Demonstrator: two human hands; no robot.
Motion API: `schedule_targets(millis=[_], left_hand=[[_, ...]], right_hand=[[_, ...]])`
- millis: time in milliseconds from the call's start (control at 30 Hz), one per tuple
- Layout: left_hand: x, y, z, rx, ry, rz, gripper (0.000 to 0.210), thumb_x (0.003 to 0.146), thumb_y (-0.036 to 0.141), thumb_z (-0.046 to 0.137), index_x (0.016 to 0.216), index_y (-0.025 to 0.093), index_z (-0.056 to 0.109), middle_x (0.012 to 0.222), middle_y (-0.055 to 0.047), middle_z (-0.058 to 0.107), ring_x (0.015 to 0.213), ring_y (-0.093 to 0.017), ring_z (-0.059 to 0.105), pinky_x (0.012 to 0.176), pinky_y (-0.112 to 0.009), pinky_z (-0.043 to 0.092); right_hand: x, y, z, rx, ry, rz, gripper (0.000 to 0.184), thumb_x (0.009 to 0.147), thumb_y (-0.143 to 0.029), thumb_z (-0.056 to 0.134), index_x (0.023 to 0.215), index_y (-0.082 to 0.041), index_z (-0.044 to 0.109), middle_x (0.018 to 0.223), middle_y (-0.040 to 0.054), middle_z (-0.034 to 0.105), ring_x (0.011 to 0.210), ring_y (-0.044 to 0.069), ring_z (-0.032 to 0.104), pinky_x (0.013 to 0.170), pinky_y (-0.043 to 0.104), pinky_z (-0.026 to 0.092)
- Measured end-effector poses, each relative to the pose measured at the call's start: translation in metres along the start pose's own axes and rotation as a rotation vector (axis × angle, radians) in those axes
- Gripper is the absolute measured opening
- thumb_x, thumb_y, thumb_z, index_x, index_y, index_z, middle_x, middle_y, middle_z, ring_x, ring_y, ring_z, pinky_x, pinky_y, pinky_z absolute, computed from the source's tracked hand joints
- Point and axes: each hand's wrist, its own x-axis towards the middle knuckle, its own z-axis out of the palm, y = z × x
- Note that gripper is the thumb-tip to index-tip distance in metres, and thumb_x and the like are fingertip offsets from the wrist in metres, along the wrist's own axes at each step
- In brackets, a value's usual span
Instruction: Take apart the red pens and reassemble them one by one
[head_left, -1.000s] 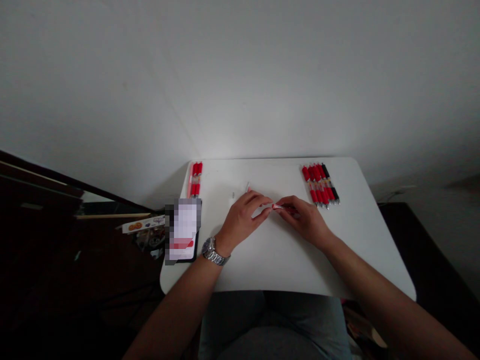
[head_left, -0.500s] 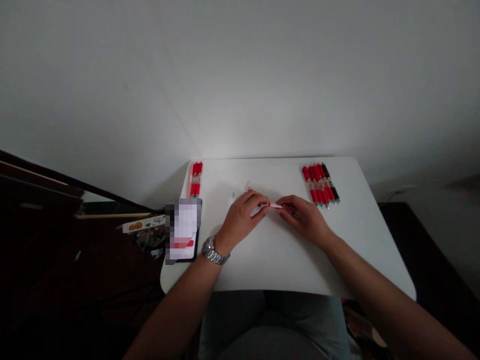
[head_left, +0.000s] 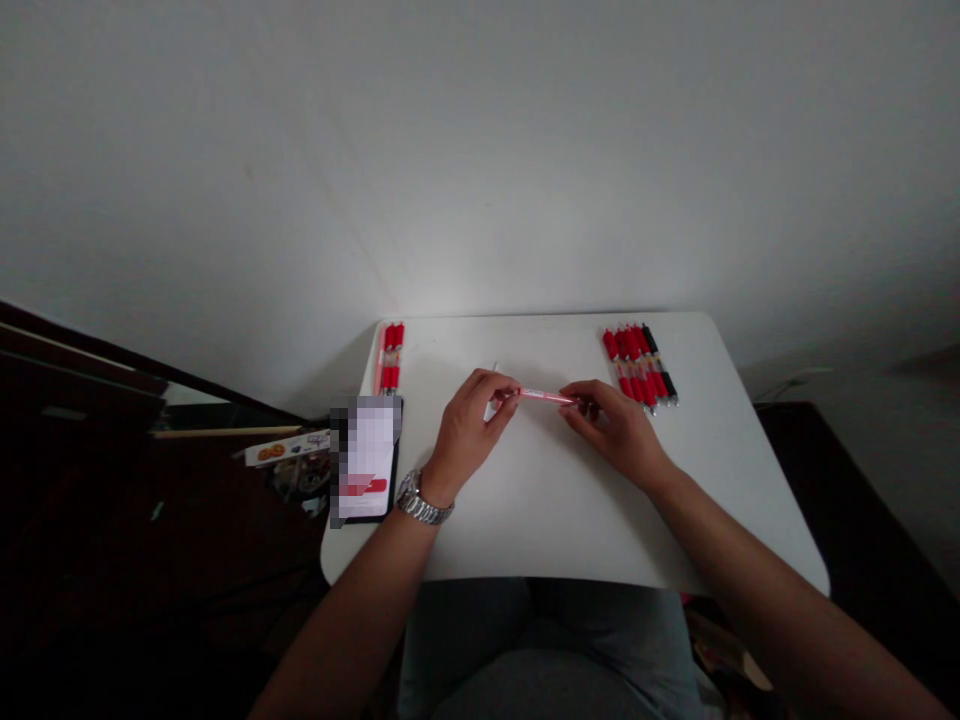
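Note:
A slim pinkish-red pen refill (head_left: 546,397) stretches almost level between my two hands, above the middle of the white table. My left hand (head_left: 480,415) pinches its left end between thumb and fingers. At the other end, the fingertips of my right hand (head_left: 611,425) are closed around it; they partly hide a clear and dark-red part that I cannot make out fully. Just behind my left fingers, a thin whitish piece (head_left: 495,366) shows, mostly covered by the hand.
Several red pens and a black pen (head_left: 660,360) lie side by side at the table's back right. At the back left are red pens (head_left: 394,355) beside a pink strip (head_left: 379,358). A phone (head_left: 371,460) rests near the left edge of the white table (head_left: 570,540). A wall stands behind.
My hands have moved apart, the left one shifting left. A longer stretch of the pinkish-red refill now shows between them. The small bits behind my left hand are now mostly covered.

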Motion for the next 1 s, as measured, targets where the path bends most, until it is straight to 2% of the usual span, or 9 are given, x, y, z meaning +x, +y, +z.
schedule_targets(millis=[233,400,600,1000], left_hand=[[0.000,0.000,-0.001,-0.003,0.012,0.007,0.008,0.099,0.023,0.058,0.106,0.021,0.062,0.102,-0.004,0.064,0.088,-0.013,0.062,0.083,-0.029,0.053],[0.000,-0.004,0.000,0.021,-0.017,0.007,0.010,0.100,0.026,0.058,0.107,0.021,0.063,0.104,-0.005,0.065,0.094,-0.016,0.062,0.088,-0.033,0.053],[0.001,-0.005,0.000,0.130,-0.039,0.022,0.011,0.100,0.028,0.058,0.108,0.023,0.065,0.104,-0.005,0.065,0.099,-0.020,0.060,0.093,-0.038,0.051],[-0.002,-0.011,0.005,0.345,-0.097,0.014,0.012,0.093,0.026,0.068,0.105,0.026,0.072,0.111,-0.005,0.061,0.106,-0.023,0.055,0.099,-0.044,0.047]], right_hand=[[0.002,-0.002,-0.002,-0.022,0.040,0.001,0.021,0.097,-0.039,0.060,0.108,-0.021,0.066,0.085,0.0052,0.070,0.067,0.017,0.063,0.060,0.030,0.051],[0.003,0.000,-0.001,-0.059,0.056,-0.005,0.021,0.097,-0.038,0.060,0.105,-0.020,0.068,0.082,0.0048,0.070,0.064,0.016,0.061,0.058,0.028,0.049],[0.003,0.002,-0.002,-0.095,0.060,-0.035,0.017,0.097,-0.031,0.062,0.107,-0.018,0.069,0.082,0.0038,0.068,0.066,0.015,0.061,0.060,0.027,0.049],[0.003,0.002,-0.004,-0.143,0.013,-0.073,0.018,0.100,-0.030,0.057,0.107,-0.019,0.070,0.086,0.0054,0.066,0.071,0.016,0.061,0.064,0.029,0.050]])
